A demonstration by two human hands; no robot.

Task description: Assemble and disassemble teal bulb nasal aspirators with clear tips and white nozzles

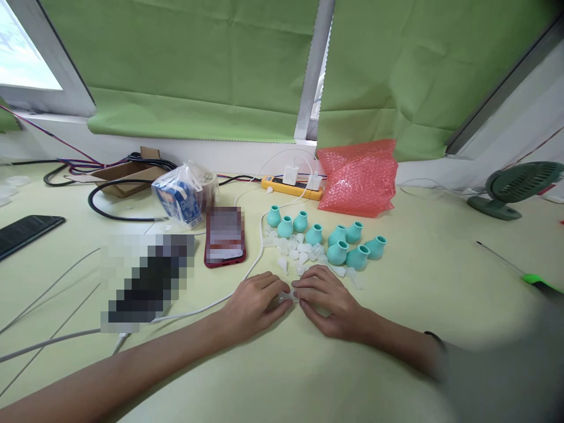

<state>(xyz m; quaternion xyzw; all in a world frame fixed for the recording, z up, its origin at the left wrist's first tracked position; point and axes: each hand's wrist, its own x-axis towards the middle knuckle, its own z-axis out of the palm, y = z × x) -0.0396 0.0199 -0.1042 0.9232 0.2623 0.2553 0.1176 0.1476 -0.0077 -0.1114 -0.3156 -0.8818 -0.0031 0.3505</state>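
Observation:
Low over the tabletop, my left hand [259, 302] and my right hand [328, 299] meet fingertip to fingertip. Between them is a small translucent plastic piece [287, 295], partly covered by the fingers. Both hands are closed on it in a pinch. Just beyond lies a loose pile of whitish translucent pieces [304, 249], some shaped like small cones. Several turquoise bulb-shaped pieces [337, 252] with round open necks stand behind and to the right of that pile.
A phone in a red case [225, 235] and a blurred-out phone [150, 282] lie left, near a white cable [207, 306]. Behind are a bagged blue box [180, 202], a yellow power strip [293, 187] and a red bubble-wrap bag [359, 179]. A green fan [520, 182] and screwdriver [529, 278] are right.

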